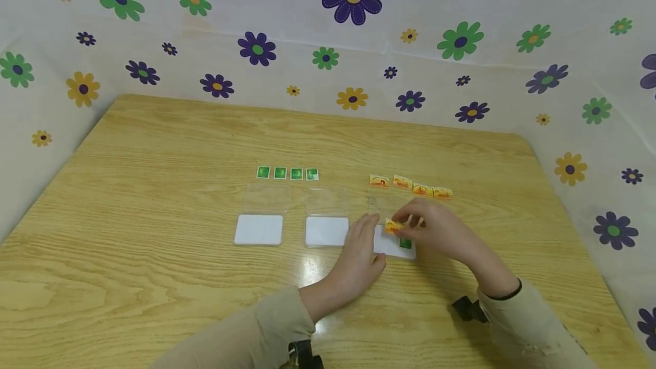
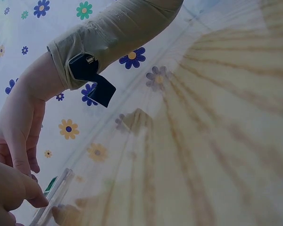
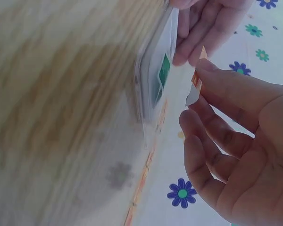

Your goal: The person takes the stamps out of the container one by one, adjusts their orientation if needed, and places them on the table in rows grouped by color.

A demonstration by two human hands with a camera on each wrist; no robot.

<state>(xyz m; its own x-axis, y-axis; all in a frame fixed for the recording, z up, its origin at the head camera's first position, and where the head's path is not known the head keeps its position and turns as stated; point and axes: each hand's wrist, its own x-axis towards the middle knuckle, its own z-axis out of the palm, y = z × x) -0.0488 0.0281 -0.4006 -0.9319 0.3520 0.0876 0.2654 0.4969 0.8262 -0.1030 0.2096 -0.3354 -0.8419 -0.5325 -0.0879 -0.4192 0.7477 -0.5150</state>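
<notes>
My right hand pinches a small orange stamp between thumb and forefinger, just above a white card. In the right wrist view this stamp tilts off the card, its pale underside showing. A green stamp lies on the card's right part, partly below my right fingers. My left hand rests at the card's left end with fingers stretched out and the thumb by its near edge. The left wrist view shows a left finger touching the card's edge.
Two more white cards lie to the left. Behind the cards are clear plastic pieces. Farther back lie a row of several green stamps and a row of several orange stamps. A flowered cloth stands behind the wooden table.
</notes>
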